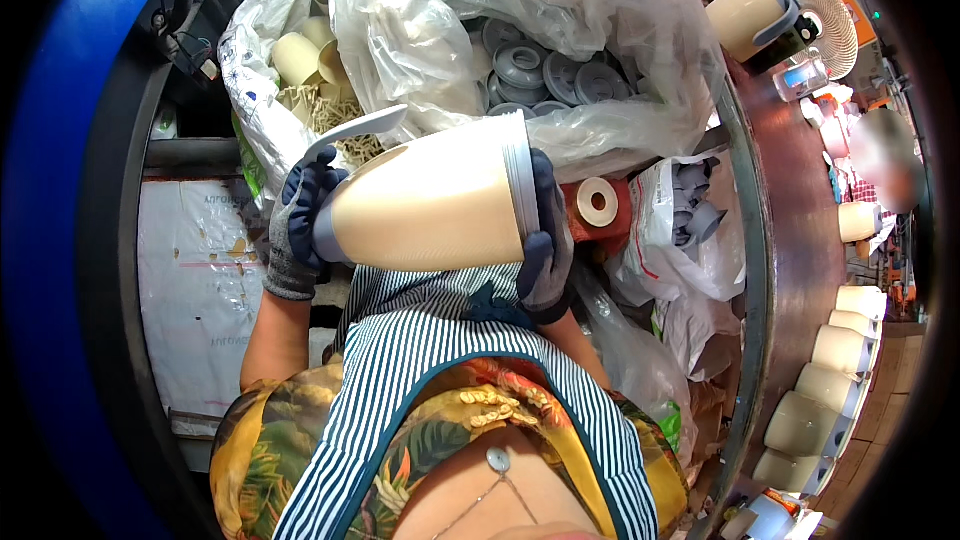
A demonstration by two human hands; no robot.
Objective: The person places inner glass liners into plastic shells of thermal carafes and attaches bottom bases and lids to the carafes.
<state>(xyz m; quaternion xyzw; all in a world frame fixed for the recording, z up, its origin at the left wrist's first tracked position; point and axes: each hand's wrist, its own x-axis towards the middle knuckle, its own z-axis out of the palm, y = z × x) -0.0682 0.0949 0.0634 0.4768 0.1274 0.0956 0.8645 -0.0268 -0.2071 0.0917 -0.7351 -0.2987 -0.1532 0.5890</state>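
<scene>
A cream-coloured jug body (430, 205), probably a thermos jug shell, lies sideways in front of my chest between both hands. A pale grey handle (365, 127) sticks up from its left end, and ribbed grey rings circle its wide right end. My left hand (298, 215), in a dark blue and grey work glove, is closed around the narrow grey end by the base of the handle. Against the wide end presses my gloved right hand (545, 250), with its thumb on the near side of the rim and its fingers partly hidden behind.
Ahead stands a clear plastic bag (400, 50) of round grey lids (525, 70), beside a white sack (245, 50) with cream parts. A tape roll (598, 202) and a bag of grey pieces (695, 210) sit at right. Several jugs (805, 420) line the brown table (790, 230); a person is beyond.
</scene>
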